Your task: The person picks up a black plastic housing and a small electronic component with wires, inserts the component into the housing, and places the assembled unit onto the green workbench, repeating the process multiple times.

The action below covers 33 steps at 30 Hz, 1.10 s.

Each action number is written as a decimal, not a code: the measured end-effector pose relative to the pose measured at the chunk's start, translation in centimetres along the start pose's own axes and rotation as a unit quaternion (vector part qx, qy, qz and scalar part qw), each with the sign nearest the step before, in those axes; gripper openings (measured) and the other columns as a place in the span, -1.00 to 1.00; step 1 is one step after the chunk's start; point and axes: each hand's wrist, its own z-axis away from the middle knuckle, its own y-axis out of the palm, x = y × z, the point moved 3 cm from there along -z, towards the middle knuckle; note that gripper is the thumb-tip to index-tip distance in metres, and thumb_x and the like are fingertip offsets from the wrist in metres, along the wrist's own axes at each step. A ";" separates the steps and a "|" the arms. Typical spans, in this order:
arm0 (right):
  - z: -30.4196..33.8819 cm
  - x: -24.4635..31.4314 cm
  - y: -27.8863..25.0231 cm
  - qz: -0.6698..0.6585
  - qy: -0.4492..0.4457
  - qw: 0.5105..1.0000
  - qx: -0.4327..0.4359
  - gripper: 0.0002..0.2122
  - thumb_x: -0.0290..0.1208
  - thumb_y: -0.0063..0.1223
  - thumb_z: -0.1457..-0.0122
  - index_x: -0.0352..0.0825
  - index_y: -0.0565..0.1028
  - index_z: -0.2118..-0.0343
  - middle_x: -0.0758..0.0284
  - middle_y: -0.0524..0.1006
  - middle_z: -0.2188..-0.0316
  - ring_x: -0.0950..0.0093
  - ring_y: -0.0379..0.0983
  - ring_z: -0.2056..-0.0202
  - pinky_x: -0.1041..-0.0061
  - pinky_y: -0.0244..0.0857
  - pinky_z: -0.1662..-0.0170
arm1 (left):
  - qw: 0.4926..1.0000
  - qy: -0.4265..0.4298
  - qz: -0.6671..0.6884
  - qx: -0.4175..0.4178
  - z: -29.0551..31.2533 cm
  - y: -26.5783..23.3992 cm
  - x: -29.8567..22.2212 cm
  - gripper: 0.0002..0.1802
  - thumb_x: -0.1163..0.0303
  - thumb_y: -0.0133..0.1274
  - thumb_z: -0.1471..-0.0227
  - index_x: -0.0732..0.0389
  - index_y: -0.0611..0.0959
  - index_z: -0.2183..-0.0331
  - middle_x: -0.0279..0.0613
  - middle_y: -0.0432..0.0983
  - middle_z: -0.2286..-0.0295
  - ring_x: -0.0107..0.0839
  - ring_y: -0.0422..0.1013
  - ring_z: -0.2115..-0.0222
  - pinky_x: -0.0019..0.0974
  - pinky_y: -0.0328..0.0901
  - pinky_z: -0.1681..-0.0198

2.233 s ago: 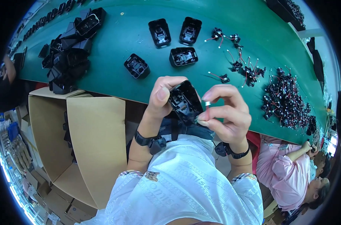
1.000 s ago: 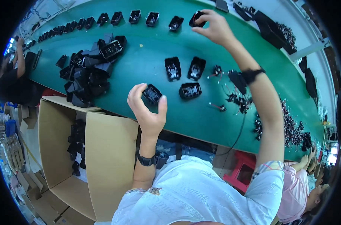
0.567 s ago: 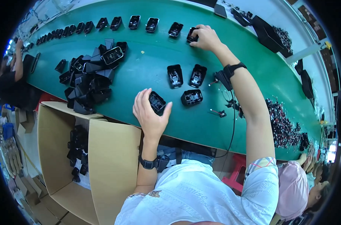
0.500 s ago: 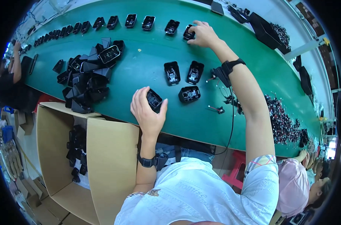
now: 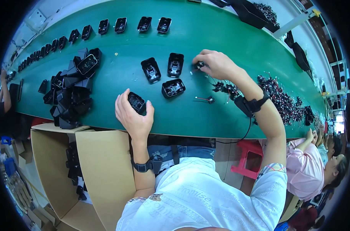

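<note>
My left hand (image 5: pixel 136 125) is curled around an open black plastic housing (image 5: pixel 136 102) near the table's front edge, thumb on its right side. Three more open housings lie beyond it: one on its side-right (image 5: pixel 173 88), one upright-facing farther left (image 5: pixel 150 70), and one at the far right (image 5: pixel 175 64). My right hand (image 5: pixel 220 66) is closed in a pinch on a small black wired part (image 5: pixel 199 65), partly hidden by the fingers. Just below that hand, several loose wired parts (image 5: pixel 227 89) are scattered, with a single one (image 5: pixel 210 99) lying apart.
A row of housings (image 5: pixel 121 25) runs along the table's (image 5: pixel 117 82) far side. At left is a heap of black housings (image 5: pixel 73 86); at right, a large pile of wired parts (image 5: pixel 281 100). An open cardboard box (image 5: pixel 103 165) stands before the table. Other people sit at both ends.
My right hand has let go of the end housing in the far row and come back nearer, now pinching a small wired part. My left hand keeps its housing. The view has shifted rightward.
</note>
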 end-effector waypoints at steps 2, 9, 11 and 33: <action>-0.2 0.1 -0.1 -0.115 0.057 0.988 0.081 -0.78 -0.38 0.31 -0.12 -0.25 0.59 0.18 0.26 0.59 0.19 0.36 0.59 0.32 0.35 0.47 0.21 | 0.999 -0.007 0.035 0.001 0.1 -0.2 0.1 -0.22 0.34 0.36 0.15 0.24 0.45 -0.13 0.04 0.41 -0.04 0.04 0.28 -0.15 0.04 0.15 -0.23; 3.3 -0.8 -0.2 -0.279 0.164 0.945 0.037 -0.82 -0.43 0.27 -0.10 -0.37 0.54 0.29 0.33 0.55 0.37 0.52 0.53 0.36 0.50 0.42 0.28 | 0.970 -0.016 0.234 -0.057 1.3 -0.7 0.1 -0.19 0.48 0.45 0.19 0.24 0.43 -0.11 -0.04 0.34 -0.05 -0.10 0.32 -0.11 -0.11 0.21 -0.22; 4.0 -0.9 -0.2 -0.353 0.162 0.921 0.033 -0.84 -0.46 0.23 -0.11 -0.37 0.54 0.28 0.37 0.58 0.32 0.56 0.52 0.33 0.50 0.43 0.23 | 0.953 -0.052 0.296 -0.033 1.9 -0.2 -0.2 -0.16 0.48 0.46 0.18 0.24 0.40 -0.13 -0.06 0.33 -0.07 -0.17 0.33 -0.10 -0.15 0.22 -0.21; 3.2 2.9 -2.3 -0.224 0.153 0.963 -0.002 -0.88 -0.59 0.20 -0.12 -0.34 0.61 0.27 0.25 0.61 0.26 0.37 0.60 0.17 0.42 0.47 0.04 | 0.819 -0.036 0.546 0.176 4.1 1.3 -5.0 0.15 0.58 0.48 0.26 0.20 0.17 -0.29 0.05 0.37 -0.14 -0.24 0.43 -0.07 -0.23 0.35 -0.15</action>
